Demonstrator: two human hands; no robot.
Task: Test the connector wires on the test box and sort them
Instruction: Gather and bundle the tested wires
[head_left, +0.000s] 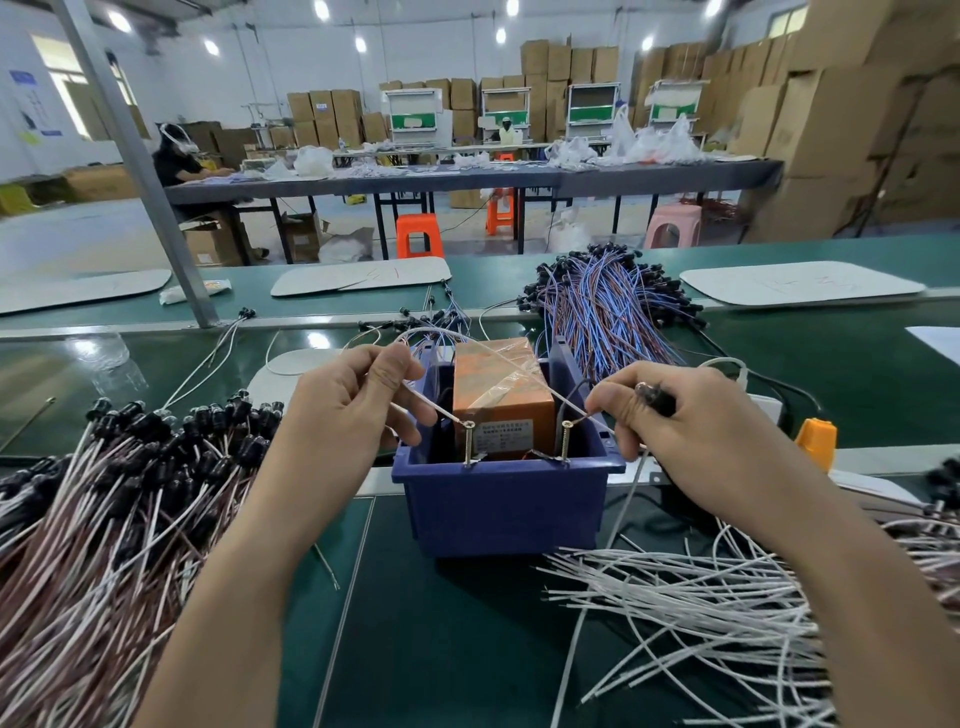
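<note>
Left hand (358, 400), right hand (670, 415): pinch grips on connector wire (434, 406) ends.

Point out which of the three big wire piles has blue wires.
The far pile behind the blue bin; the left pile is brown-white, the right pile white.

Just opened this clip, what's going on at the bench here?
A person is testing a wire. The left hand pinches a white lead, its bare tip on the left screw of the blue bin that holds the orange test box. The right hand pinches a second lead at the right screw and also grips a black connector. A left pile and a right pile of wires flank the bin.
</note>
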